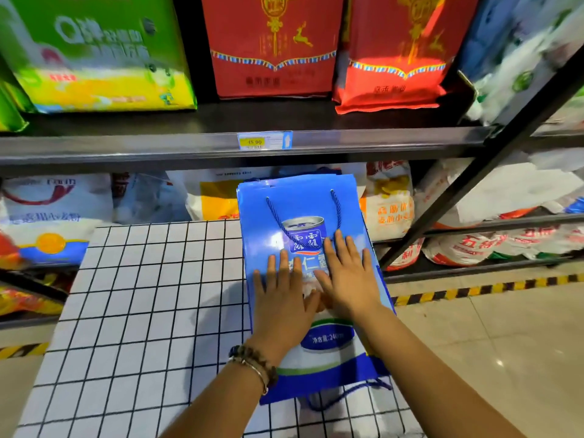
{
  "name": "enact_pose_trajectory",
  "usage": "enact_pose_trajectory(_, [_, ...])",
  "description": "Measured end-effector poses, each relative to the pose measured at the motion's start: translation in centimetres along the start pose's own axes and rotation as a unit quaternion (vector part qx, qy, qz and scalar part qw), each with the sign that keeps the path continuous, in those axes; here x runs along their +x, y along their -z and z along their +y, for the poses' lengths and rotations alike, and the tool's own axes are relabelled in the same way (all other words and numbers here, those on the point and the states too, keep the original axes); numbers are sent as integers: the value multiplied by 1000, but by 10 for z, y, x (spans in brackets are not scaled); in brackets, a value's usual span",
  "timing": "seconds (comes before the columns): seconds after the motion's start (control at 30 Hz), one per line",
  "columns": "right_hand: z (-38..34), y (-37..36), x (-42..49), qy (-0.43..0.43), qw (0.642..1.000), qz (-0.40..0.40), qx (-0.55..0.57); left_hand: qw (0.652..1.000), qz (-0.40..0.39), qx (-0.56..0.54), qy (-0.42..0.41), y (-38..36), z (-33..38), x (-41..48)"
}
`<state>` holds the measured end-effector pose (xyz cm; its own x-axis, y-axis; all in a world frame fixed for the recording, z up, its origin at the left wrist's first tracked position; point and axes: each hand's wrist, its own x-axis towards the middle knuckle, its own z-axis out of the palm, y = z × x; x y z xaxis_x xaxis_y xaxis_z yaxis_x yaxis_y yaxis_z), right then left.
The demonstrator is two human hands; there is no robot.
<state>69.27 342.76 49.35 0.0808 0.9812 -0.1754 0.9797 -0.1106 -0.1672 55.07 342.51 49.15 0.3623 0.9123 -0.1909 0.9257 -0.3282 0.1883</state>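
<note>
Both hands lay flat on the blue paper bag (300,197), fingers straight and spread, gripping nothing. The left hand (281,298), with a beaded bracelet (252,361) on its wrist, sat just beside the right hand (346,279), and their thumbs met over the printed can in the bag's middle. The bag lay flat along the right side of the table (142,295), whose cloth was white with a black grid. Its far end reached toward the lower shelf, and its rope handle (338,207) lay loose on top. Extra edges at the far end and a second cord poking out at the near end suggested more than one bag stacked there, though I couldn't count them.

It looked to me like a flattening or squaring-up step. To do it well, I'd have kept the palms down and the pressure even, then swept outward from the middle toward the long edges so that trapped air and any bulge in the side folds ran out rather than creasing. The right edge sat close to the table's edge, so any push should have gone toward the left or straight down, or the slick paper might have slid off. The handle was best left flat inside the outline.

Behind them, the metal shelf (126,147) carried a yellow price tag (264,141), with red packs (271,42) standing above.
</note>
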Motion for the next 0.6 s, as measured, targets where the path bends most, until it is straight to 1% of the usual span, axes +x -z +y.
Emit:
enact_pose_trajectory(0.1, [4, -14, 8, -7, 999, -32, -18, 999, -42, 14, 4, -7, -1, 8])
enact_pose_trajectory(0.23, [3, -21, 11, -9, 999, -41, -6, 998, -46, 39, 13, -10, 1, 10])
enact_pose_trajectory(0.3, [4, -16, 13, 3, 999, -46, 14, 998, -48, 31, 14, -7, 1, 11])
enact_pose_trajectory(0.33, [6, -12, 13, 11, 998, -45, 44, 999, -47, 15, 8, -4, -1, 11])
enact_pose_trajectory(0.37, [8, -6, 11, 14, 994, -31, 104, 999, -48, -20, 4, -2, -3, 10])
enact_pose_trajectory(0.4, [11, 3, 9, 15, 983, 6, 185, 996, -20, -84, -3, 0, -8, 8])
enact_pose_trajectory(0.43, [17, 12, 6, 9, 966, 59, 252, 984, 46, -172, -15, 4, -14, 5])
enact_pose_trajectory(0.47, [25, 19, 3, -6, 952, 113, 284, 963, 125, -239, -19, 7, -20, 2])
enact_pose_trajectory(0.5, [35, 24, 0, -31, 943, 154, 295, 938, 205, -281, -3, 10, -27, -1])
enact_pose_trajectory(0.53, [43, 28, -2, -70, 932, 170, 311, 912, 258, -318, 35, 11, -36, -3])
enact_pose_trajectory(0.57, [52, 31, -2, -118, 918, 159, 343, 885, 268, -370, 90, 14, -44, -5])
enact_pose_trajectory(0.6, [58, 33, 0, -162, 898, 128, 388, 847, 258, -441, 148, 20, -46, -5])
